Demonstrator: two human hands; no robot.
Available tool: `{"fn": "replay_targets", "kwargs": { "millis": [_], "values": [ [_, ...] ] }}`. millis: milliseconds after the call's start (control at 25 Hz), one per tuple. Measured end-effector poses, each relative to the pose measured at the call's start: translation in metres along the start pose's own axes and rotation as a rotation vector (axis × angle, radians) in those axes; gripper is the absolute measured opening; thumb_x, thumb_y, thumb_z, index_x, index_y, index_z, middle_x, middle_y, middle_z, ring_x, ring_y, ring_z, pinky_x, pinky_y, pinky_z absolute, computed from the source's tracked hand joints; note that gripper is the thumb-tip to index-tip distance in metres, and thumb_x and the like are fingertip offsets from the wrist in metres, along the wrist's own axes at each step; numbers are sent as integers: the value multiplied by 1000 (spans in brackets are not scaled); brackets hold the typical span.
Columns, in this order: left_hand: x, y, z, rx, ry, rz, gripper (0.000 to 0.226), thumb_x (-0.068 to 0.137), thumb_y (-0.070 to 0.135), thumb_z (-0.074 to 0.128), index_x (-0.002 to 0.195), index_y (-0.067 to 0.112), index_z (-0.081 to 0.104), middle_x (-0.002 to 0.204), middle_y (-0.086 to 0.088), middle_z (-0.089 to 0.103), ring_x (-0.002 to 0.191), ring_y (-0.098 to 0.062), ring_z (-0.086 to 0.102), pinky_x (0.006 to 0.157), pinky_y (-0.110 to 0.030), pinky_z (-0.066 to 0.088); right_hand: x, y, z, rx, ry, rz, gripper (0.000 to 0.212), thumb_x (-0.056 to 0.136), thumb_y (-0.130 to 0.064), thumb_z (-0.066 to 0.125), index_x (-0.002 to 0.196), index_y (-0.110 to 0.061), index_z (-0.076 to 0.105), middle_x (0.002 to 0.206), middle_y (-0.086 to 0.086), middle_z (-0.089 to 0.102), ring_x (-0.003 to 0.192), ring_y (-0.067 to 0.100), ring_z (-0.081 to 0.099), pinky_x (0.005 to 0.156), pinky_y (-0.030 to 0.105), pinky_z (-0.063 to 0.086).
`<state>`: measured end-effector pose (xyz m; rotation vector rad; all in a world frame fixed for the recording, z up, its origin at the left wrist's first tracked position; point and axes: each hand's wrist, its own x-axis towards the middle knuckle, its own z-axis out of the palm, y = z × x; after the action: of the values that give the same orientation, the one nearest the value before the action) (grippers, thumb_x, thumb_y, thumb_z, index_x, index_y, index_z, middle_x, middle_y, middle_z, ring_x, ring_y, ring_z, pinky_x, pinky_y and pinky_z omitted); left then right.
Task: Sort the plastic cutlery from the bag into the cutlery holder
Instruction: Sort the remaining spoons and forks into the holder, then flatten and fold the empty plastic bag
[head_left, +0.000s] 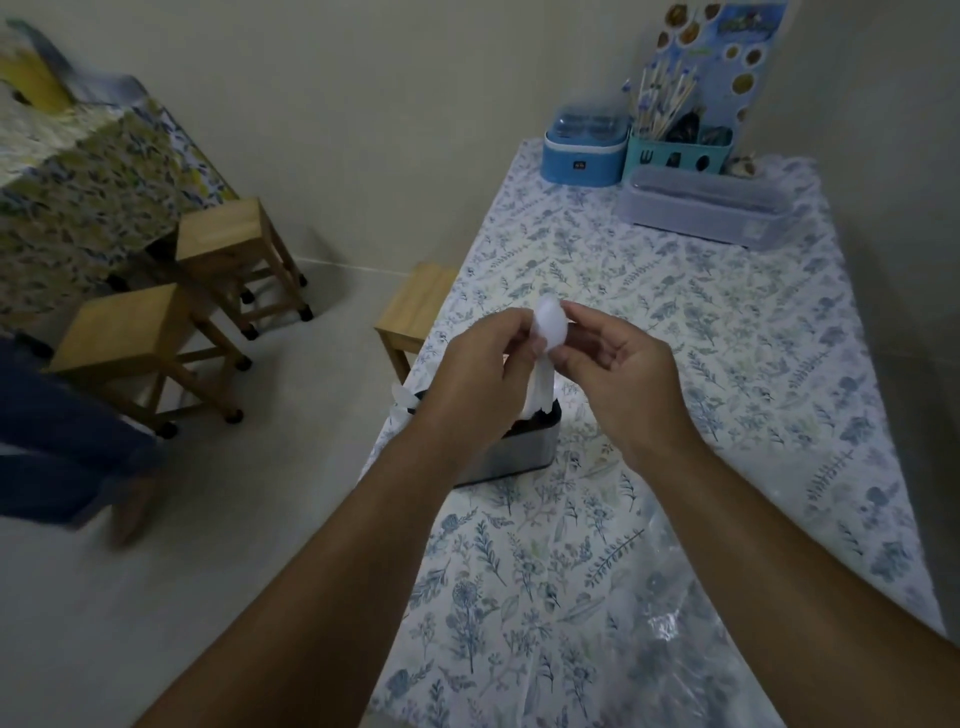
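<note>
A white, translucent plastic spoon (550, 325) is held up in the air just above the cutlery holder (511, 449), bowl uppermost and handle pointing down toward it. The bowl looks milky and smooth; whether it is one spoon or several stacked, I cannot tell. The left hand (480, 358) has its grip closed on the spoon's neck and handle, while the right hand (613, 358) pinches the edge of the bowl between thumb and fingertips. The holder itself is a grey, rounded box with a dark rim, standing near the left edge of the surface (675, 322), which wears a blue-leaf patterned cloth. Something white pokes out at the holder's left side. Nearer than the holder, to its right, lies a crumpled clear plastic bag (675, 623). Far beyond the holder, by the wall, stand a teal caddy (675, 150) of sticks, a blue box (582, 156) and a clear lidded container (706, 208).
</note>
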<state>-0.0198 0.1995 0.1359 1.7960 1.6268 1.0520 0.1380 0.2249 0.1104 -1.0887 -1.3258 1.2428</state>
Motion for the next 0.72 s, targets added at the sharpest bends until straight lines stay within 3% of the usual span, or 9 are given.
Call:
{"fn": "replay_targets", "kwargs": {
  "millis": [200, 320, 360, 440, 520, 600, 720],
  "values": [
    [-7, -15, 18, -10, -15, -64, 12, 103, 16, 52, 104, 13, 63, 94, 2, 67, 91, -13, 62, 77, -28, 50, 0, 18, -3, -77, -25, 23, 40, 88, 0, 74, 125, -14, 70, 112, -2, 77, 107, 9, 72, 98, 37, 57],
    [-10, -17, 25, 120, -59, -104, 14, 103, 16, 50, 100, 13, 63, 91, 1, 64, 84, -13, 59, 68, -29, 42, -3, 28, -6, -171, -46, 65, 39, 88, -5, 76, 123, -20, 70, 110, -10, 76, 104, 0, 71, 96, 30, 58],
    [-9, -16, 26, 200, -80, -116, 15, 104, 16, 48, 104, 14, 63, 94, 0, 63, 88, -14, 59, 70, -26, 38, -3, 30, -6, -244, -49, 74, 40, 88, -9, 77, 125, -21, 69, 112, -12, 74, 105, -2, 69, 95, 25, 57],
    [-10, -10, 27, 319, -79, -148, 32, 103, 16, 48, 134, 13, 58, 122, -6, 63, 115, -20, 57, 84, -16, 34, -4, 31, -6, -399, -70, 94, 47, 88, -16, 77, 133, -24, 66, 120, -14, 69, 109, 0, 64, 85, 10, 53],
    [-16, -1, 29, 316, 22, -107, 42, 102, 13, 51, 144, 10, 51, 138, -6, 57, 128, -18, 50, 96, -12, 30, -7, 30, -10, -476, -60, 78, 50, 90, -18, 76, 137, -26, 62, 117, -13, 64, 106, 4, 63, 75, 3, 46],
    [-28, 6, 35, 247, 116, 22, 35, 99, 10, 55, 134, 11, 60, 129, -3, 60, 120, -14, 53, 100, -18, 39, -20, 29, -20, -503, -15, 35, 43, 91, -19, 74, 132, -27, 65, 110, -12, 66, 103, 5, 63, 75, 7, 46],
    [-64, -1, 69, 189, -25, 81, 27, 97, 13, 57, 121, 16, 67, 118, 2, 63, 111, -10, 55, 96, -24, 47, -66, 43, -58, -636, 78, -11, 26, 91, -16, 71, 115, -27, 72, 98, -13, 66, 95, 7, 60, 78, 20, 48]
  ]
}}
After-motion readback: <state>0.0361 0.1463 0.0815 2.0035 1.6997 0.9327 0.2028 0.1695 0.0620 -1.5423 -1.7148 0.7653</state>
